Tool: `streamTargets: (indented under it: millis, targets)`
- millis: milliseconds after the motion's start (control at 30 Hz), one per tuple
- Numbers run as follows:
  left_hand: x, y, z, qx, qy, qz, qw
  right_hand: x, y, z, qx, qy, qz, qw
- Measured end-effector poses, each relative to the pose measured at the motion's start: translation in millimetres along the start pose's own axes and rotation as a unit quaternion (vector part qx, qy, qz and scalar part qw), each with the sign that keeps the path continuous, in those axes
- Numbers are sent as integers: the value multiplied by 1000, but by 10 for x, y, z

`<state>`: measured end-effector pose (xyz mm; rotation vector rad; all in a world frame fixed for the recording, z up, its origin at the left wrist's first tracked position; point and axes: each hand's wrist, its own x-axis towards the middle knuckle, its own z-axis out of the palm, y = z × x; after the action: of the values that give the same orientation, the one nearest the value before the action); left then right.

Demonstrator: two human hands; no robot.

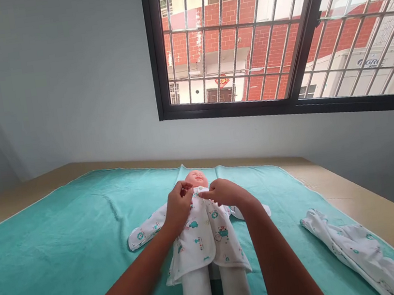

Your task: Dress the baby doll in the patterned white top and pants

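A baby doll point(196, 177) lies on its back, dressed in a white printed baby jacket point(196, 235) with long sleeves. White-clad legs show below the hem. My left hand point(180, 203) is closed in a pinch on the jacket's collar edge, just under the doll's chin. At the top of the front opening, my right hand point(223, 192) has its fingers curled and its index finger on the fabric by the collar; its thumb is hidden. The jacket's front edges overlap at the chest and part slightly near the hem.
A turquoise blanket point(74, 243) lies under the doll, over a wooden surface point(357, 193). White printed baby pants point(361, 246) lie crumpled at the right. Behind are a grey wall point(62, 78) and a barred window point(226, 41).
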<state>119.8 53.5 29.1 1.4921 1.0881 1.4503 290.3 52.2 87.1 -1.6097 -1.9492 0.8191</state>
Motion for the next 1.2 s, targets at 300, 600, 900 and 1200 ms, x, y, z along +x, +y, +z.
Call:
streamTargets:
  millis: [300, 600, 900, 1200]
  targets:
    - [-268, -111, -153, 156, -108, 122, 974, -16, -101, 120, -103, -81, -6, 991]
    - [-283, -59, -147, 229, -149, 144, 951, -173, 306, 318, -29, 35, -87, 995]
    - [-314, -26, -12, 308, -115, 128, 936, -301, 666, 771, 158, 257, -114, 947]
    - [-400, -50, -70, 189, -42, 132, 972, -265, 624, 699, 269, 263, -59, 925]
